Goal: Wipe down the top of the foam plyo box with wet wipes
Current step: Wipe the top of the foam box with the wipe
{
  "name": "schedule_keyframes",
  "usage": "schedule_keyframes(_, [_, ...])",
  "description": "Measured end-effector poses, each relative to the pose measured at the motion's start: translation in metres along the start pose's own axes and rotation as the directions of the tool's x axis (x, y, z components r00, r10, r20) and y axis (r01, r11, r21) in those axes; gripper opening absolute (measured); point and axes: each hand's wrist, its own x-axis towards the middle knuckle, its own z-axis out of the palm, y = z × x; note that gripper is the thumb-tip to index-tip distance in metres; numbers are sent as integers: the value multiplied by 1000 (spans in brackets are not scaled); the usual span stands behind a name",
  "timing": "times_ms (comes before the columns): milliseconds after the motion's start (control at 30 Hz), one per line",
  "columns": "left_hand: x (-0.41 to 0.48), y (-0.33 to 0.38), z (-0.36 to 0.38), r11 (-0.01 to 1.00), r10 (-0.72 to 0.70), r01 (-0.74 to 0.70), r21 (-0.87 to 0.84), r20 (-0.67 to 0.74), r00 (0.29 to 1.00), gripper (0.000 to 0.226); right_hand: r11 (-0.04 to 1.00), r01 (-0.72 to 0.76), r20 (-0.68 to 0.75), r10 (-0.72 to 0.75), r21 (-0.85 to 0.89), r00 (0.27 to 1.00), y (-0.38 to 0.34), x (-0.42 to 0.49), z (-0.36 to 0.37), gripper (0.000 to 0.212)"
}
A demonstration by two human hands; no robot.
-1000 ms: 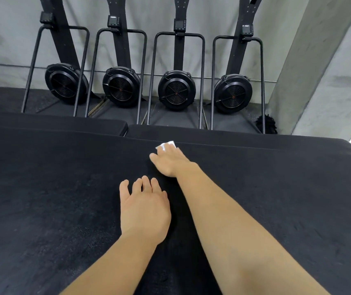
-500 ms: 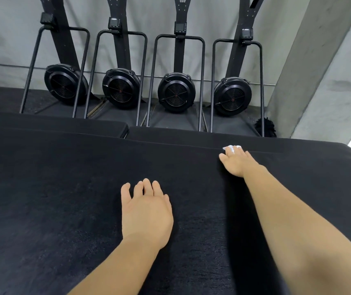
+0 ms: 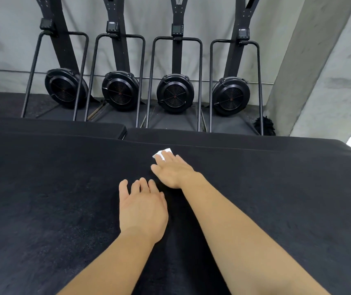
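Box top gets another pass as our flat right hand slides the wipe back, just beyond our open, empty left hand.

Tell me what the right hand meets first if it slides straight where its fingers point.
Only bare box top, then its far edge just ahead of the wipe under the right hand. Beyond seems a lower mat; depth is unclear.

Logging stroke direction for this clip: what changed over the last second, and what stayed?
The right hand, pressing the wet wipe under flat fingers, swept right near the far edge of the plyo box top, then came back left to about where it began. Nothing was picked up or let go. The left hand stayed flat on the top.
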Motion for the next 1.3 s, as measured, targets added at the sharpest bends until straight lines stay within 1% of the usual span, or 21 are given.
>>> schedule_keyframes(67, [1,1,0,1000,-5,5,25,10,1000,56,999,-35,-46,36,25,998,22,-2,-10,53])
schedule_keyframes(167, [3,3,1,998,-5,3,64,28,1000,57,981,-187,-123,193,61,974,74,-6,-28,52])
schedule_keyframes(300, [4,5,3,993,4,-6,116,20,1000,57,933,-353,-174,360,68,917,151,-24,-51,54])
schedule_keyframes(400, [4,4,3,990,-3,0,141,19,1000,58,882,-462,-195,471,92,860,195,-44,-65,55])
schedule_keyframes(467, [4,5,3,988,-7,5,153,13,1000,58,850,-516,-186,527,108,829,214,-54,-72,56])
schedule_keyframes(567, [4,7,2,988,-9,7,156,16,1000,58,817,-554,-198,577,161,793,217,-56,-75,58])
schedule_keyframes(633, [4,7,2,988,-6,4,154,15,1000,57,822,-544,-219,569,169,793,202,-54,-71,59])
schedule_keyframes(667, [4,7,2,989,-2,1,151,11,1000,56,834,-526,-225,551,164,804,192,-53,-68,60])
schedule_keyframes(800, [4,8,0,992,3,2,127,-33,999,47,907,-408,-240,421,104,875,139,-55,-45,59])
schedule_keyframes(1000, [6,10,-2,990,6,4,142,-71,997,39,968,-210,-155,231,141,961,53,-58,-6,61])
schedule_keyframes(1067, [7,11,-2,989,5,6,147,-76,997,39,985,-146,-85,154,90,984,37,-60,3,60])
schedule_keyframes(1100, [7,12,-2,989,0,12,149,-77,997,38,992,-119,-59,121,48,991,37,-62,4,59])
schedule_keyframes(1167, [7,13,-2,989,-18,29,147,-71,997,37,996,-88,-81,90,25,993,50,-66,-2,53])
schedule_keyframes(1233, [7,13,-2,990,-29,38,138,-67,997,36,991,-131,-148,136,40,980,76,-73,-14,49])
schedule_keyframes(1300, [7,14,-3,990,-29,38,135,-67,997,35,974,-222,-196,227,48,954,109,-79,-27,48])
